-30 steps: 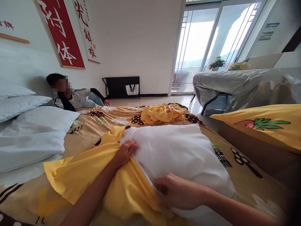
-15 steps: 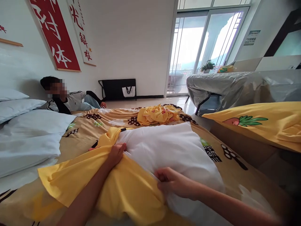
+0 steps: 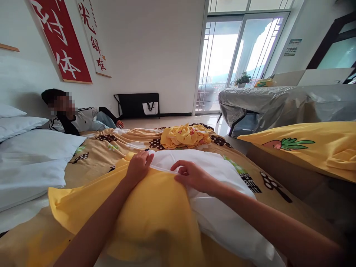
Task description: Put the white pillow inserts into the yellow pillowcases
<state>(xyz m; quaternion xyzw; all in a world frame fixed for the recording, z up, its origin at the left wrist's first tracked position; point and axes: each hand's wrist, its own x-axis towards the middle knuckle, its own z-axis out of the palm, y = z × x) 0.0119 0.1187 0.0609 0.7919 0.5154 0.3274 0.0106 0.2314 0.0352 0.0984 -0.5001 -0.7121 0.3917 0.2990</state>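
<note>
A white pillow point(image 3: 222, 185) lies on the bed in front of me, partly inside a yellow pillowcase point(image 3: 144, 211). My left hand point(image 3: 138, 165) grips the pillowcase's open edge at the far left of the pillow. My right hand point(image 3: 190, 175) pinches the same edge near the pillow's middle. The case covers the near part of the pillow; the far and right parts stay bare.
The bed point(image 3: 102, 155) has a tan patterned sheet. White pillows point(image 3: 33, 159) are stacked at left. A crumpled yellow cloth point(image 3: 183, 135) lies at the far end. A person point(image 3: 75, 116) sits on the floor beyond. A yellow carrot-print pillow point(image 3: 311, 148) rests at right, a covered table point(image 3: 267, 100) behind.
Both hands have pulled the pillowcase edge farther up over the pillow, away from me. My right hand moved up and left, closer to my left hand. More of the pillow is covered.
</note>
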